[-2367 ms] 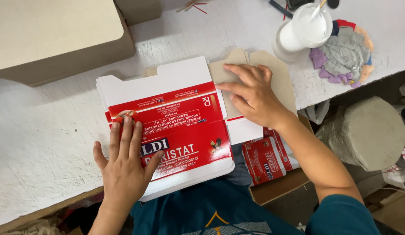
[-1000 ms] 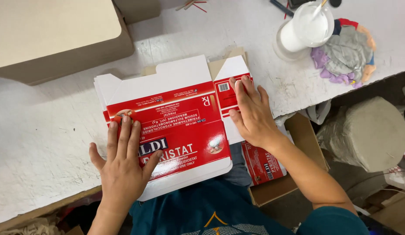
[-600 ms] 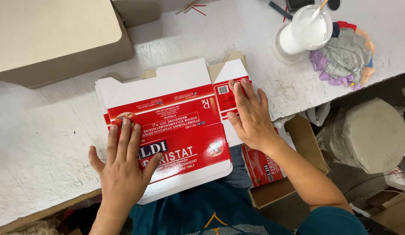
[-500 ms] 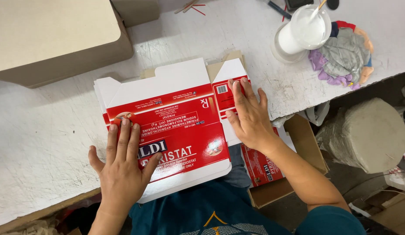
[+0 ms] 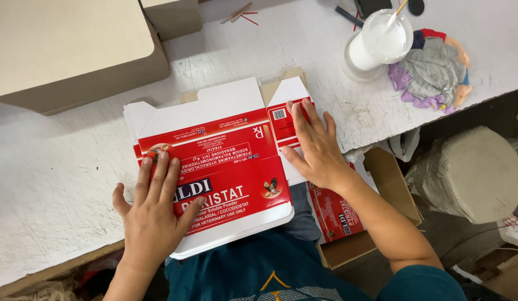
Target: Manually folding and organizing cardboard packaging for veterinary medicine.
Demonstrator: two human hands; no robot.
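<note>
A flattened red and white carton lies on the white worktable, its near edge sticking out over my lap. My left hand presses flat on the carton's left half, fingers spread. My right hand lies flat on the carton's right side panel, pressing it down beside a brown cardboard piece under the stack. Neither hand grips anything.
A large brown cardboard box stands at the back left. A white cup of glue with a stick stands at the back right, next to a heap of cloth rags. Below the table edge an open brown box holds more red cartons; a wrapped bundle sits to its right.
My right hand moved from the brown cardboard piece at the back down onto the carton's right panel, folding it flat. The left hand stayed put.
</note>
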